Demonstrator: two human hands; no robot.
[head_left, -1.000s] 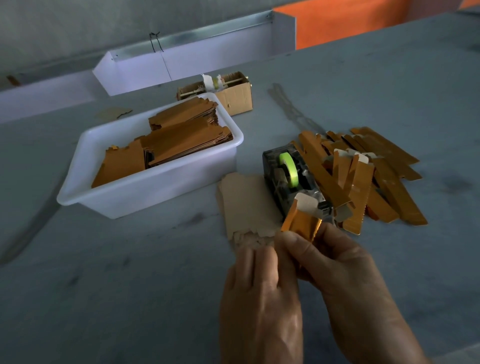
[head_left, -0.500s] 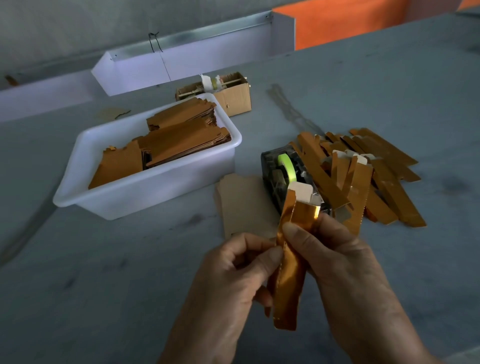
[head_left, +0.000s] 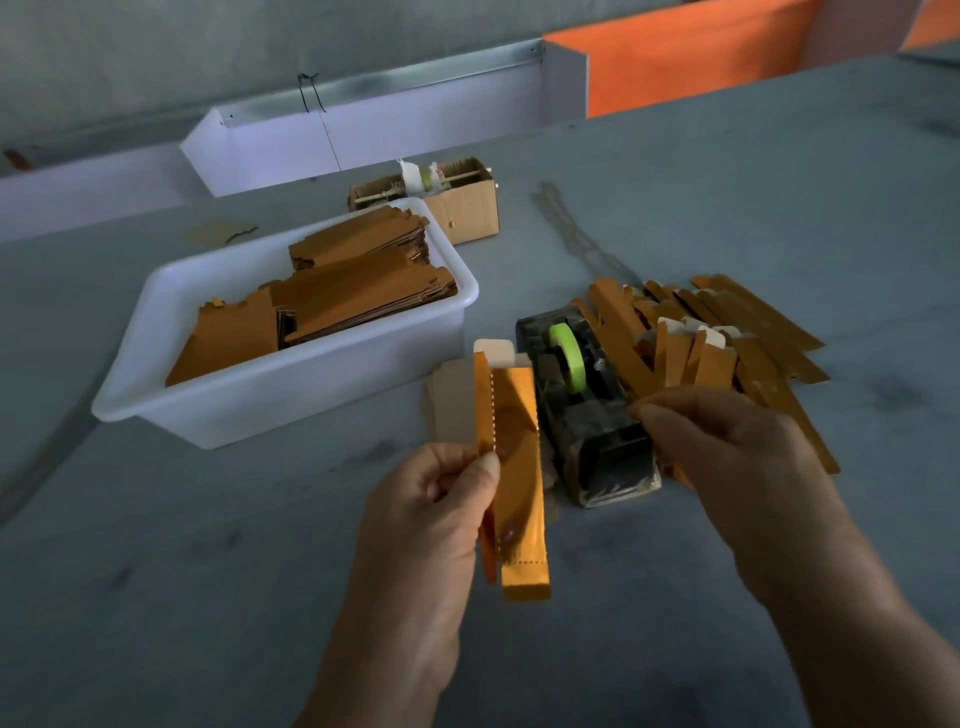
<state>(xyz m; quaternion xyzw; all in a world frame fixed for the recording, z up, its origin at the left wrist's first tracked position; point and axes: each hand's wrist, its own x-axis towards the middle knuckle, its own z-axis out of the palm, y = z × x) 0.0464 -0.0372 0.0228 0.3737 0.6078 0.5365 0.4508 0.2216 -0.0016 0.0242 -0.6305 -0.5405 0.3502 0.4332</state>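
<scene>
**Taping a folded carton.** The left hand (head_left: 426, 525) is gripping 1 folded orange carton (head_left: 514, 467) at mid-length, between the thumb and curled fingers. It is holding the carton upright above the table (head_left: 208, 597) with the white end flap uppermost, so the dotted seam is facing the person, probably for sealing.

The right hand (head_left: 727, 467) is reaching to the front of the tape dispenser (head_left: 597, 441), just right of the carton. Its thumb and forefinger are drawing together at the cutter end. Whether a tape end is lying between them cannot be told. The green tape roll (head_left: 569, 353) is sitting in the dispenser.

The likely step in hand is pulling tape for the seam. Flat blanks (head_left: 337, 301) are lying stacked in the white tub (head_left: 311, 410) at left as supply. Folded cartons (head_left: 753, 338) are lying heaped behind the dispenser, near the right hand.
</scene>
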